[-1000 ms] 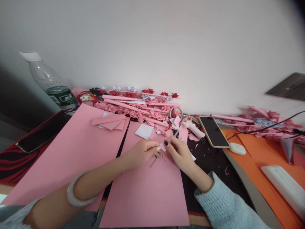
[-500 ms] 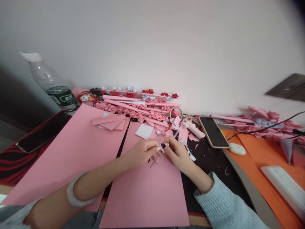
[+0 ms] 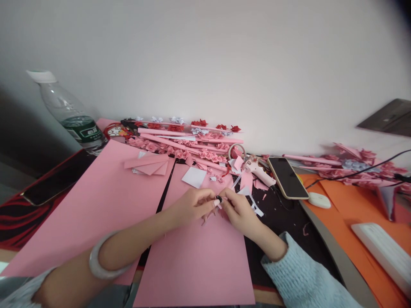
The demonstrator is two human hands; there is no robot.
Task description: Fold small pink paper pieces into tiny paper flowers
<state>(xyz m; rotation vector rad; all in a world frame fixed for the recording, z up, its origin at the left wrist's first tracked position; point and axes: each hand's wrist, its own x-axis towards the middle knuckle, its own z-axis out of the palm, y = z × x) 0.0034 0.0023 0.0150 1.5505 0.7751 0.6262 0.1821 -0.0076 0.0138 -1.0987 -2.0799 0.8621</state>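
Above a pink paper sheet (image 3: 199,265), my left hand (image 3: 195,205) and my right hand (image 3: 239,209) meet fingertip to fingertip. Pinched between them is a small piece of pink paper (image 3: 219,205), mostly covered by the fingers, so its shape is hard to make out. Both hands are closed on it, thumbs pressed close together. A white paper square (image 3: 194,177) lies just beyond my left hand. Past my right hand rests a pink glue gun (image 3: 260,172), with white paper scraps (image 3: 253,203) nearer to me.
Pink paper flower stems (image 3: 180,149) lie along the wall. A water bottle (image 3: 77,119) stands at the left behind another pink sheet (image 3: 105,205). To the right are a phone (image 3: 288,177), a white case (image 3: 319,199), orange paper (image 3: 340,214) and a white keyboard (image 3: 385,252).
My fingertips have drawn closer together around the pink paper, which shows less now. The left fingers below have curled in slightly. Everything else stays in place.
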